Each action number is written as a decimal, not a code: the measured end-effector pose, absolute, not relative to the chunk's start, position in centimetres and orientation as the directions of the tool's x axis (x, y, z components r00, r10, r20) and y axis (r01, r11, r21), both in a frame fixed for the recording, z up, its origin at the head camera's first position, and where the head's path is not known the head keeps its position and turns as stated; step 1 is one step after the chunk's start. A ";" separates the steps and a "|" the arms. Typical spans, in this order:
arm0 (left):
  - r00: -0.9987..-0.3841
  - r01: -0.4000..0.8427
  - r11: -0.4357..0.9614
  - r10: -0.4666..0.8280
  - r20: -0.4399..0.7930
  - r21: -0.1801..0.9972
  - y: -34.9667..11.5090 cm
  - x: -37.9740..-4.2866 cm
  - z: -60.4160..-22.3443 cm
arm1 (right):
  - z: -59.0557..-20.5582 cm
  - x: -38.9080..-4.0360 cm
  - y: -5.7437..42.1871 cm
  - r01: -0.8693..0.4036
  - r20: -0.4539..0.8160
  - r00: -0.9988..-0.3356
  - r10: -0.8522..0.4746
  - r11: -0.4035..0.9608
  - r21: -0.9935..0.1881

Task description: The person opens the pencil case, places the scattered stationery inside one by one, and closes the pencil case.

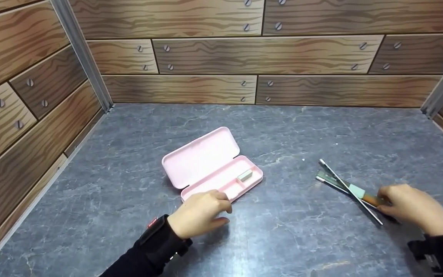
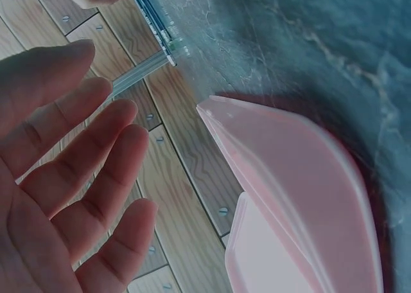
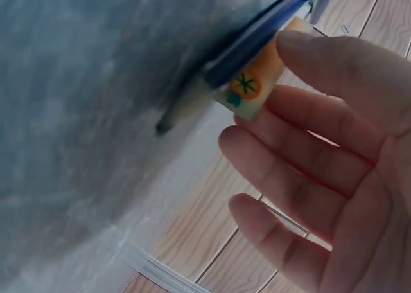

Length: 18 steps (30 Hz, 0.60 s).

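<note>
While the pink case lies open on the grey tabletop, we list one small pale block inside it, beside the divider. Well to its right we record two crossed pencils and a flat printed strip, the latter pinched between thumb and fingers of the right hand, so we judge the packing barely begun: one item in, three out. We enter the left hand as loosely bent, holding nothing, by the case's near edge.

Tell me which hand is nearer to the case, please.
Left: the left hand is beside the case on its near side; the right hand is well to its right, by the pencils.
</note>
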<state>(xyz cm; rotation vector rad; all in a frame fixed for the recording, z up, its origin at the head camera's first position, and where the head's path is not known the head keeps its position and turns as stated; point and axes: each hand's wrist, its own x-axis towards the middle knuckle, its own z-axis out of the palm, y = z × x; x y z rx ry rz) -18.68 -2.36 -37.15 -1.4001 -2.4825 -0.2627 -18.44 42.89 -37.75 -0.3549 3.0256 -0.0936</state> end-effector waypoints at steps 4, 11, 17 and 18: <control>-0.478 0.865 0.502 0.809 0.342 0.022 -2.4 -18.8 -37.2 | -37.9 -18.5 43.0 -0.241 -0.081 -0.966 -0.247 0.967 -0.082; -0.481 0.865 0.501 0.806 0.345 0.035 -2.3 -19.0 -37.1 | -37.9 -18.5 43.0 -0.264 -0.055 -0.961 -0.269 0.961 -0.086; -0.500 0.859 0.509 0.805 0.321 0.060 -2.1 -19.5 -36.9 | -37.4 -18.3 42.8 -0.272 0.004 -0.962 -0.272 0.959 -0.087; -0.503 0.858 0.510 0.803 0.318 0.069 -2.0 -19.7 -36.8 | -37.2 -18.3 42.7 -0.268 0.008 -0.963 -0.268 0.960 -0.084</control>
